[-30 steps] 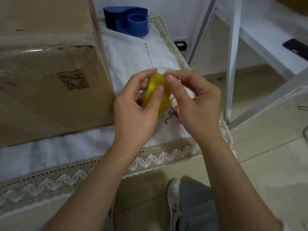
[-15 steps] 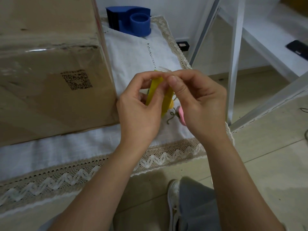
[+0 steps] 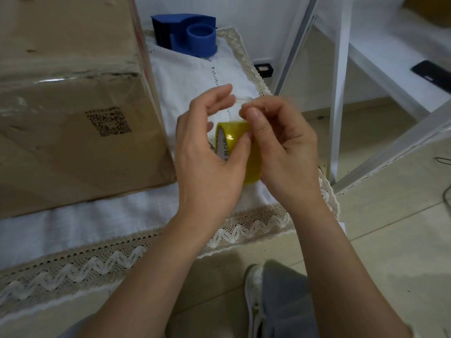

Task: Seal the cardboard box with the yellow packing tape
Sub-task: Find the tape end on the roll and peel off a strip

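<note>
A large cardboard box (image 3: 73,113) with a printed code on its side stands at the left on a white lace-edged cloth (image 3: 190,76). Between my hands, right of the box, is the roll of yellow packing tape (image 3: 235,135), its white core showing. My left hand (image 3: 207,157) holds the roll, thumb pressed on its outer face and the other fingers spread above it. My right hand (image 3: 280,147) cups the roll's right side, with thumb and forefinger pinched together at the top, on what looks like the tape's loose end.
A blue tape dispenser (image 3: 188,32) sits at the back of the cloth. White metal frame legs (image 3: 339,93) rise at the right, with a dark phone (image 3: 432,71) on a white shelf. My shoe and grey trouser leg (image 3: 273,301) are on the tiled floor below.
The roll has turned so its white core and broad face show. My left fingers have spread apart above it, and my right fingertips have lifted a little from the roll's top.
</note>
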`<state>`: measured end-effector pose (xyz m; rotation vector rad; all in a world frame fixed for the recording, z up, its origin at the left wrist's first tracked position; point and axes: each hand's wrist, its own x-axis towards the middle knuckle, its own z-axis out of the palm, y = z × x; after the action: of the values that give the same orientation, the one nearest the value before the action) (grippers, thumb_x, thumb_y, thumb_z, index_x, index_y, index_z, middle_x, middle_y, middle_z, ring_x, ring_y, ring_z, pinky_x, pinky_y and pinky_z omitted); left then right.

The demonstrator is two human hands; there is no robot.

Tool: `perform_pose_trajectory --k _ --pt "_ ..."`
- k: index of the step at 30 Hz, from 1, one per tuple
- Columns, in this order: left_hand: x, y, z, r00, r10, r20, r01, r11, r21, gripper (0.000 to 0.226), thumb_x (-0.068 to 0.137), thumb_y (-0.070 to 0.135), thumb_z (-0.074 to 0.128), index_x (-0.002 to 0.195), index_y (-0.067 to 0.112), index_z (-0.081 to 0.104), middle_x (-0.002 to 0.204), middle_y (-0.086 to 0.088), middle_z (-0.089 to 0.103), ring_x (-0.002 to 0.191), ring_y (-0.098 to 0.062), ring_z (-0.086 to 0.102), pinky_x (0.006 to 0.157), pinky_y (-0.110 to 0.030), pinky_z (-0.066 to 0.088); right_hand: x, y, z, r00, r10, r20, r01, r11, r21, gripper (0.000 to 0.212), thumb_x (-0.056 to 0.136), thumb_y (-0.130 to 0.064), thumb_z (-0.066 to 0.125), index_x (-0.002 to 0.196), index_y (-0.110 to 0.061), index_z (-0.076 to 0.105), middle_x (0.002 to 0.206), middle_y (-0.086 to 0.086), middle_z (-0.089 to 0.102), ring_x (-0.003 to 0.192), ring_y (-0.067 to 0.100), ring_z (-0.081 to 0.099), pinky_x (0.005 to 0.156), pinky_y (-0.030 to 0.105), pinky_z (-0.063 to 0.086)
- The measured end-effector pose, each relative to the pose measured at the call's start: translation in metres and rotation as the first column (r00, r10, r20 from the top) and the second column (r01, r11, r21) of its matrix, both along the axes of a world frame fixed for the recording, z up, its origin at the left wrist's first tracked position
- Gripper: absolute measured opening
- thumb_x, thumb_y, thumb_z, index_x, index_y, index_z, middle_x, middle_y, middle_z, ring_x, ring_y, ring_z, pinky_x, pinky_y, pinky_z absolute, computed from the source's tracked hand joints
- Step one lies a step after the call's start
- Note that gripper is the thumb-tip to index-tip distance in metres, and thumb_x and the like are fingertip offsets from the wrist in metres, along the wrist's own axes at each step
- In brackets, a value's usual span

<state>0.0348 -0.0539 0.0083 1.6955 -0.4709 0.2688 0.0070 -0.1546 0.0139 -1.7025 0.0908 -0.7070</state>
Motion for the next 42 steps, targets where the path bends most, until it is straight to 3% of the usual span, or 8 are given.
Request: perform_pose_trajectory --k 4,12,21,25,29,32,36,42 --pt "0.001 0.001 0.002 1.0 -0.008 -0.012 0.007 0.992 -0.126 0.044 0.088 0.005 0.069 0.126 0.011 0.047 0.101 0.006 0.073 0.105 -0.006 0.067 0.102 -0.028 0.048 0.0 -0.002 -0.002 1.0 0.007 -0.02 -0.008 1.0 -0.024 0.013 0.099 -0.004 0.053 0.099 -0.014 0.062 0.098 0.005 0.066 0.096 0.023 0.064 0.085 0.034 0.053" --pt "0.009 0.003 -0.003 0.998 -0.013 -0.059 -0.003 0.967 -0.253 0.031 0.089 0.005 0.069 0.109 0.013 0.046 0.089 0.0 0.075 0.093 -0.013 0.073 0.089 -0.035 0.055 -0.004 -0.009 0.0 0.998 -0.024 -0.065 0.015 0.991 -0.134 0.016 0.097 -0.009 0.057 0.106 -0.016 0.068 0.105 0.003 0.069 0.101 0.012 0.065 0.091 0.025 0.051" --pt "0.008 0.003 -0.001 0.998 -0.027 -0.051 0.013 0.967 -0.255 0.028 0.089 0.003 0.069 0.092 0.017 0.045 0.088 0.002 0.075 0.092 -0.009 0.073 0.084 -0.025 0.054 -0.006 -0.006 0.0 0.984 -0.18 0.015 0.178 0.951 -0.254 0.022 0.091 -0.012 0.067 0.113 -0.011 0.07 0.102 -0.005 0.071 0.096 0.001 0.066 0.089 0.015 0.049" --pt "0.009 0.004 -0.002 0.997 -0.026 -0.07 0.007 0.964 -0.266 0.029 0.089 0.005 0.069 0.092 0.02 0.045 0.088 0.0 0.075 0.093 -0.012 0.073 0.087 -0.033 0.056 -0.009 -0.007 0.008 0.979 -0.201 -0.034 0.193 0.967 -0.166 0.04 0.085 -0.016 0.075 0.115 -0.019 0.049 0.079 -0.012 0.072 0.085 0.002 0.07 0.097 0.032 0.05" --pt "0.009 0.004 -0.002 0.995 -0.037 -0.088 0.013 0.966 -0.259 0.024 0.091 0.009 0.067 0.093 0.019 0.045 0.086 -0.001 0.076 0.093 -0.016 0.074 0.089 -0.041 0.057 -0.01 -0.012 0.008 0.985 -0.173 0.006 0.173 0.977 -0.121 0.043 0.082 -0.012 0.078 0.089 -0.026 0.039 0.074 -0.007 0.071 0.083 0.01 0.071 0.095 0.047 0.051" --pt "0.009 0.004 -0.001 0.991 -0.05 -0.123 0.013 0.96 -0.281 0.022 0.091 0.011 0.067 0.093 0.017 0.046 0.084 -0.001 0.076 0.091 -0.021 0.074 0.09 -0.049 0.055 -0.01 -0.016 0.005 0.989 -0.14 0.046 0.146 0.975 -0.168 0.032 0.084 -0.007 0.075 0.079 -0.023 0.047 0.079 -0.005 0.069 0.085 0.014 0.069 0.089 0.039 0.054" --pt "0.009 0.004 0.0 0.989 -0.053 -0.142 0.011 0.96 -0.28 0.023 0.091 0.01 0.067 0.093 0.018 0.046 0.084 0.002 0.077 0.09 -0.02 0.074 0.09 -0.049 0.056 -0.01 -0.019 0.002 0.99 -0.092 0.109 0.122 0.943 -0.309 0.016 0.087 -0.002 0.071 0.095 -0.014 0.068 0.088 -0.006 0.067 0.087 0.005 0.066 0.086 0.022 0.051" --pt "0.008 0.004 0.0 0.988 -0.064 -0.142 0.021 0.958 -0.285 0.022 0.091 0.009 0.067 0.094 0.016 0.046 0.084 0.004 0.076 0.092 -0.018 0.074 0.09 -0.047 0.056 -0.011 -0.022 0.001 0.99 -0.107 0.087 0.13 0.934 -0.334 0.028 0.086 -0.01 0.073 0.114 -0.01 0.069 0.092 -0.003 0.071 0.091 0.008 0.069 0.09 0.029 0.054"
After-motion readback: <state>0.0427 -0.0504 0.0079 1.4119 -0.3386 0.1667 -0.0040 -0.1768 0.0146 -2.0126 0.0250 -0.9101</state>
